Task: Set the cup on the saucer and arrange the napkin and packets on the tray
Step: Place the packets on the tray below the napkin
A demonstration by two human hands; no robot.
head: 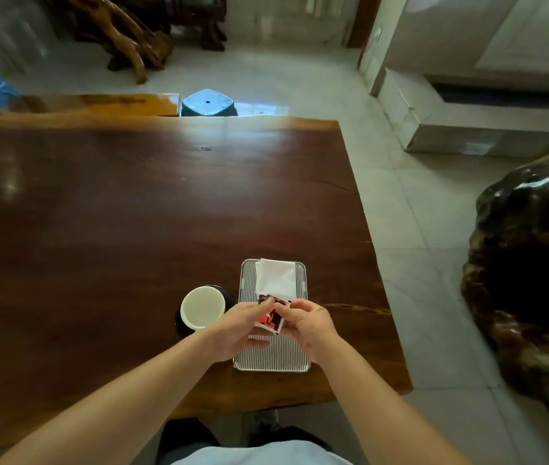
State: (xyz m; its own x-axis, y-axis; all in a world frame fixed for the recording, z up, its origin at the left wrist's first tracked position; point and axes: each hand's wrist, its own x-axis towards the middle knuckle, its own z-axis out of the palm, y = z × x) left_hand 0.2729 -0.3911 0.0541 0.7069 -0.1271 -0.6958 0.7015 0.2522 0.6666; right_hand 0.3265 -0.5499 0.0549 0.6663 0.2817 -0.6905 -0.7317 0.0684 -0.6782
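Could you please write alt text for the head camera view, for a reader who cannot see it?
Both hands, left and right, hold red packets above a metal tray bearing a white napkin. A white cup sits on a dark saucer just left, on a wooden table.

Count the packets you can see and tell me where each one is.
1 for certain: a red, black and white packet pinched between the left hand and right hand above the tray. Others may be stacked behind it or hidden by the fingers.

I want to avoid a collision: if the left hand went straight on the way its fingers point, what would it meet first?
Probably the right hand, just beyond the red-and-black packets that the left hand helps hold; depth is unclear.
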